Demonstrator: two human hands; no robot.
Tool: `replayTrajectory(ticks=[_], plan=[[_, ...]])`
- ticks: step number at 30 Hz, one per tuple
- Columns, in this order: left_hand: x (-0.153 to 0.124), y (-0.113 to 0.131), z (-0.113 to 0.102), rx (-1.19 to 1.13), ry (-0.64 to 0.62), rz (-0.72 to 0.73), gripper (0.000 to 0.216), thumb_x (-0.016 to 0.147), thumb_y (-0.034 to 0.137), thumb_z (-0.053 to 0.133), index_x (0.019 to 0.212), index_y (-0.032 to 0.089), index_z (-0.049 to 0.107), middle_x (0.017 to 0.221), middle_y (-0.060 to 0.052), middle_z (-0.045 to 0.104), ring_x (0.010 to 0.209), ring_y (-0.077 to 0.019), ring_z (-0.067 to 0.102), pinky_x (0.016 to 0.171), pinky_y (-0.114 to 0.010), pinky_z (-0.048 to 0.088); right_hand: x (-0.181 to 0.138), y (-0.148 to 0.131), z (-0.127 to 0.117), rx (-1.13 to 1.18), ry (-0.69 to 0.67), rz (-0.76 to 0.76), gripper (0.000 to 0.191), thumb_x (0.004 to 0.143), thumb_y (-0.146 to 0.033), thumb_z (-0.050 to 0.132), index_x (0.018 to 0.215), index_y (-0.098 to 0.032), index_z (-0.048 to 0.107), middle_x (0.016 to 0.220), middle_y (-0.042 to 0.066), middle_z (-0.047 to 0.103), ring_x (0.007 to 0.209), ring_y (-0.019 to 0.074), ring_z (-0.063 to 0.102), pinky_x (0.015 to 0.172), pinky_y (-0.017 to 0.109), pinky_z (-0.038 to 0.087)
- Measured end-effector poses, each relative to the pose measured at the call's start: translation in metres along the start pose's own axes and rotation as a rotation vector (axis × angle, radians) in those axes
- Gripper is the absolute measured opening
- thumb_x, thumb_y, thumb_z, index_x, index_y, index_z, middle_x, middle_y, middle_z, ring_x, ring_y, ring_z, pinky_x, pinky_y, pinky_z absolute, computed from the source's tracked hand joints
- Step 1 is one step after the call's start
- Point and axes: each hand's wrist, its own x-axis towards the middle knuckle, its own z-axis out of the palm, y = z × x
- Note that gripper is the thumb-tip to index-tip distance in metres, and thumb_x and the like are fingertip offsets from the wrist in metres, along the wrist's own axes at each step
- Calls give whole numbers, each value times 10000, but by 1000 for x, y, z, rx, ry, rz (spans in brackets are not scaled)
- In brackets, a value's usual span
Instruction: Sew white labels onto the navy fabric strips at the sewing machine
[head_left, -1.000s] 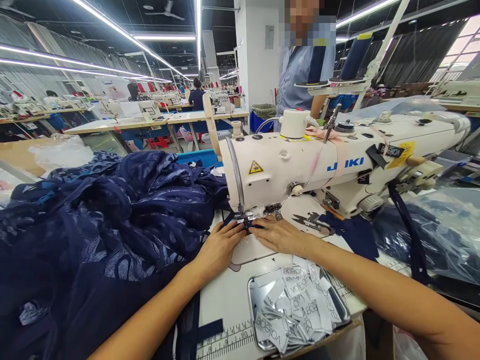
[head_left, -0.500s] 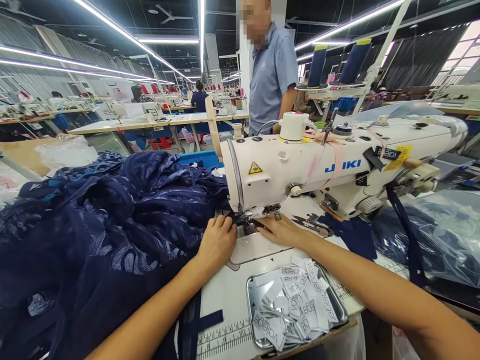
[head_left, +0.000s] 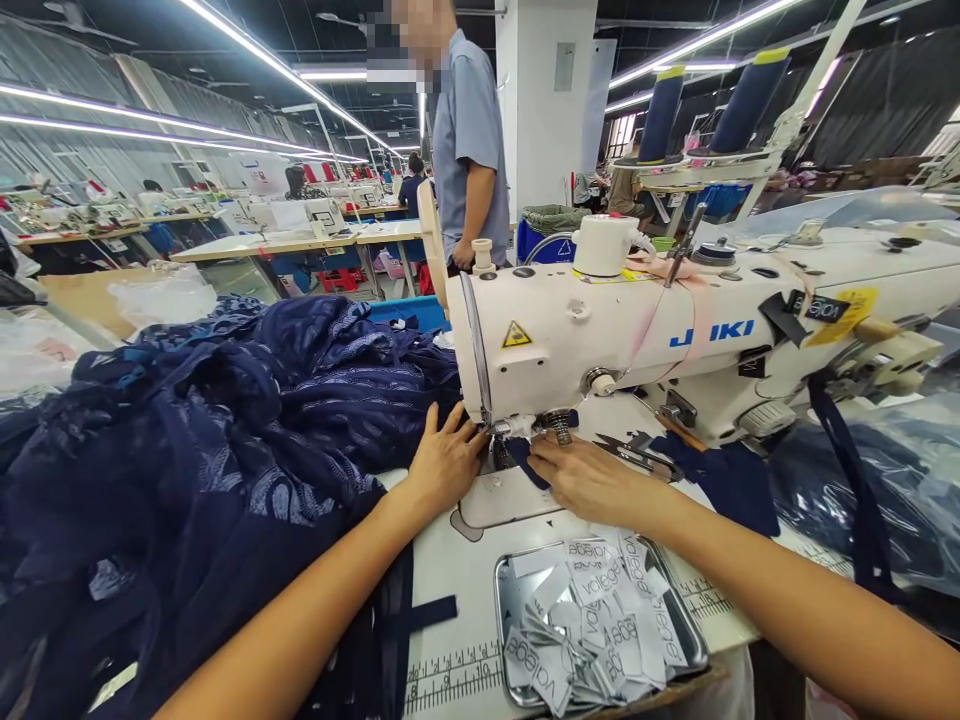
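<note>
A white sewing machine (head_left: 570,340) stands over the table, and both of my hands are by its needle area. My left hand (head_left: 444,465) lies left of the presser foot (head_left: 501,450), fingers spread and tips on dark cloth. The fingers of my right hand (head_left: 592,480) are closed on the edge of a small navy fabric piece (head_left: 529,462), right of the foot. A heap of navy patterned fabric (head_left: 300,400) spreads out left of the machine. Exactly where the fabric meets the needle is hidden by the machine head.
In front is a metal tray (head_left: 501,610) of white printed labels (head_left: 600,610). Scissors (head_left: 637,450) and navy scraps (head_left: 720,480) lie to the right, near plastic-wrapped fabric (head_left: 825,480). Thread cones (head_left: 750,105) stand behind. A person in a blue shirt (head_left: 472,130) is beyond the machine.
My left hand's fingers have spread and reach further forward. The navy piece now shows between the foot and my right hand. The person behind has moved left, and the view has shifted.
</note>
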Motion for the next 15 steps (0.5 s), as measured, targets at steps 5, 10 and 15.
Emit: replayTrajectory(ticks=[5, 10, 15], plan=[[-1, -1, 3, 2, 41, 4, 283, 755, 136, 476, 998, 198, 607, 885, -91, 640, 1054, -307, 478, 905, -540, 307, 2, 6, 8, -21, 31, -29, 217, 775, -6, 426, 889, -93, 588, 959, 117, 562, 793, 177, 543, 705, 294, 458], [-1, -1, 3, 0, 47, 9, 271, 754, 140, 477, 983, 195, 612, 879, -91, 643, 1047, -310, 486, 902, -545, 308, 6, 1, 5, -13, 22, -40, 184, 794, -20, 431, 860, -91, 588, 878, 108, 553, 773, 190, 538, 672, 299, 461], [0, -1, 3, -5, 35, 0, 274, 761, 134, 463, 985, 188, 610, 895, -97, 646, 1055, -314, 482, 909, -555, 296, 8, -5, 3, -29, 11, -19, 204, 808, -23, 408, 875, -87, 589, 884, 115, 548, 744, 188, 535, 646, 303, 457]])
